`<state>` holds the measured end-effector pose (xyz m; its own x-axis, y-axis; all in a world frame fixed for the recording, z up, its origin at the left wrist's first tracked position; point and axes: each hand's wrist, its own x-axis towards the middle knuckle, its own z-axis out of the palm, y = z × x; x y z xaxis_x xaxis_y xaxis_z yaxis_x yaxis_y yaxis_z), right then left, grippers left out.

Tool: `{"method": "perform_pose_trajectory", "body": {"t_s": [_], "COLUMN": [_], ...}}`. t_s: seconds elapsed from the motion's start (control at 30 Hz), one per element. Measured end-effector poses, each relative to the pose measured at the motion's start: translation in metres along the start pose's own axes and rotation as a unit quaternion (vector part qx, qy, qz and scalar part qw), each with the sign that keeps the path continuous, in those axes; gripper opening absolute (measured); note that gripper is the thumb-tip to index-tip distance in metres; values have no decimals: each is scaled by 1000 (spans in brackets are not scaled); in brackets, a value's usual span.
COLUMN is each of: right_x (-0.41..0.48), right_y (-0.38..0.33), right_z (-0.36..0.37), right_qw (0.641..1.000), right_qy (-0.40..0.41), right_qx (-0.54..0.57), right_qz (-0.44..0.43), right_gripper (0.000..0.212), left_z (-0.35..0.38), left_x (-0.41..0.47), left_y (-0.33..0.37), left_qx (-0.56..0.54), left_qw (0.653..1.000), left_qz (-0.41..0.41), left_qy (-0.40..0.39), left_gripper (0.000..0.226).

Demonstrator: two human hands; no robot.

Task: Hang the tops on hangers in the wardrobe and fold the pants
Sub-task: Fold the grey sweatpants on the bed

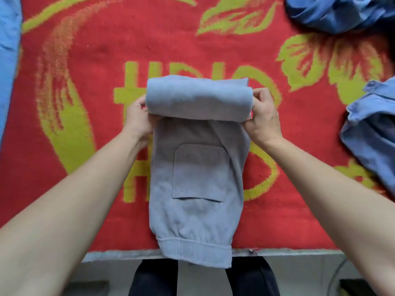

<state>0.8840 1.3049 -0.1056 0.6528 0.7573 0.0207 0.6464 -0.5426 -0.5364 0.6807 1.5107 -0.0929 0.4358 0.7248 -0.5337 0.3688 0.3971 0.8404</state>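
Grey sweatpants (pixel 198 174) lie lengthwise on the red blanket (pixel 96 50), back pocket facing up, the elastic waistband hanging over the near table edge. Their far end is doubled over into a thick fold (pixel 197 98). My left hand (pixel 136 118) grips the fold's left end, fingers tucked under it. At the right end of the fold my right hand (pixel 264 116) pinches the cloth between thumb and fingers.
A blue garment (pixel 339 11) is bunched at the far right corner. A blue buttoned shirt (pixel 372 129) lies at the right edge, more blue cloth (pixel 7 45) at the left edge. The table's grey front edge (pixel 119 254) runs below, my dark-trousered legs beneath.
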Motion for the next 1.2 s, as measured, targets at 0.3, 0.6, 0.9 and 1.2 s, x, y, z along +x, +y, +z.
{"method": "perform_pose_trajectory", "body": {"t_s": [0.3,0.6,0.9,1.2], "right_x": [-34,-53,-107,-120], "right_y": [-16,-32,-26,-30], "right_z": [-12,-9,17,17], "right_qw": [746,699,788,865], "right_qy": [-143,-197,-181,-228], "right_qx": [388,484,332,207], "right_qz": [521,487,485,396], "right_gripper": [49,19,28,21], "left_z": [-11,-6,-13,2], "left_x": [-48,-61,-103,-115], "left_y": [-30,-27,-88,-79], "left_qx": [-95,-127,-112,110], "left_qw": [957,965,957,970], "left_qz": [-273,-225,-267,-181], "left_qy": [9,-43,-25,123], "left_gripper": [55,39,43,37]}}
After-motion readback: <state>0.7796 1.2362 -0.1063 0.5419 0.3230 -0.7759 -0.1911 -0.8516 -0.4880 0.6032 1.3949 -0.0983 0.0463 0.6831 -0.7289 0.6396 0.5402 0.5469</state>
